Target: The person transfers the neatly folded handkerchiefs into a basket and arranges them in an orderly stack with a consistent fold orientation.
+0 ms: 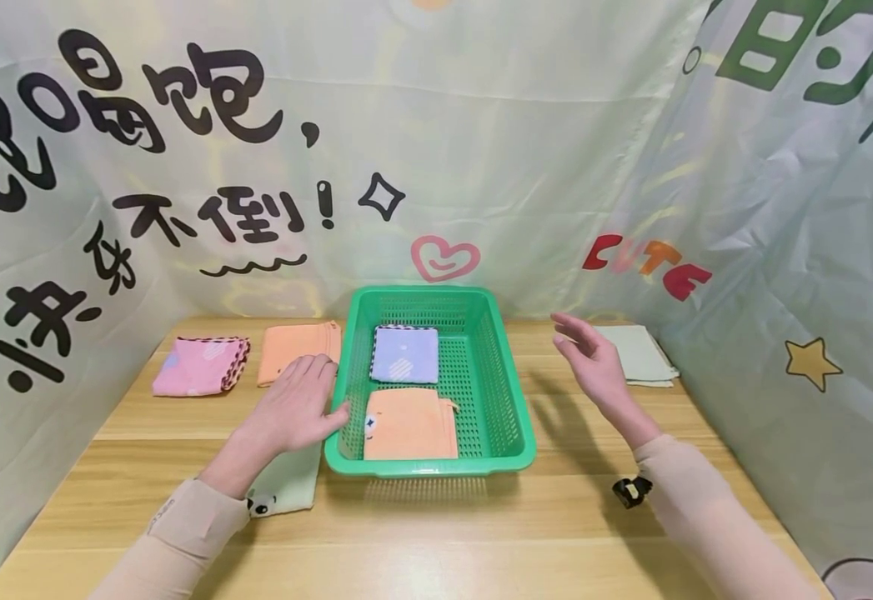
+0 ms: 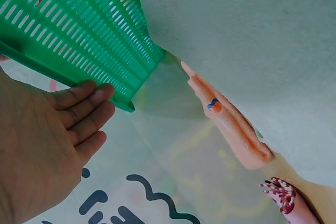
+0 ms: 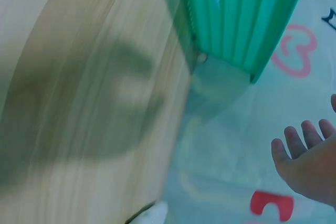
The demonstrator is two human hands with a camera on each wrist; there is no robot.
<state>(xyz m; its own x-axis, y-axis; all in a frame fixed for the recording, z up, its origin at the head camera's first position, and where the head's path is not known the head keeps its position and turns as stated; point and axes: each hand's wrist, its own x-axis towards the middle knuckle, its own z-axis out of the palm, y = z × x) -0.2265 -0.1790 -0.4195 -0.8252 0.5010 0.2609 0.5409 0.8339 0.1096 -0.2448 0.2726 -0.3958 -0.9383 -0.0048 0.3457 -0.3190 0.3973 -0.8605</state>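
A green plastic basket (image 1: 436, 468) stands mid-table, holding a folded purple cloth (image 1: 406, 357) and, nearer me, a folded orange cloth (image 1: 409, 429). My left hand (image 1: 292, 407) is at its left rim, palm down with fingers extended and nothing in its grasp. In the left wrist view, the fingertips overlap the basket (image 2: 73, 19) edge; firm contact is hard to judge. Below that hand lies a pale green cloth (image 1: 289, 483), partly covered by it. My right hand (image 1: 594, 360) hovers right of the basket, apart from it, fingers loosely bent and holding nothing.
Left of the basket lie a folded pink cloth (image 1: 199, 367) with a checked border and another orange cloth (image 1: 297, 346). At the back right is a folded whitish cloth (image 1: 637, 357). Printed fabric walls (image 1: 526, 183) enclose the wooden table (image 1: 436, 550) behind and at both sides.
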